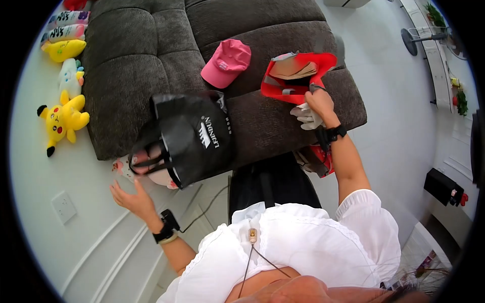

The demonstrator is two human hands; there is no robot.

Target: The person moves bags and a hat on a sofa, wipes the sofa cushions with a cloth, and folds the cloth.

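Observation:
My left hand (135, 199) is in the air with its fingers apart, just below the handles of a black tote bag (197, 146) with white lettering. The bag lies tilted near the front edge of the sofa. My right hand (322, 105) pinches the near rim of a red bag (273, 90), whose mouth faces up. Brown paper-like contents (293, 69) show inside it. Beneath my right hand is a pale glove (307, 117), and I cannot tell whether the hand touches it. Between the two bags, farther back, rests a pink cap (227, 63).
The dark grey sofa (126, 65) carries the bags. Plush toys, including a yellow one (63, 118), line the wall on the left. A pinkish patterned item (164, 177) sits under the black bag. Another red bag (323, 160) is below the sofa edge. A fan (429, 38) stands far right.

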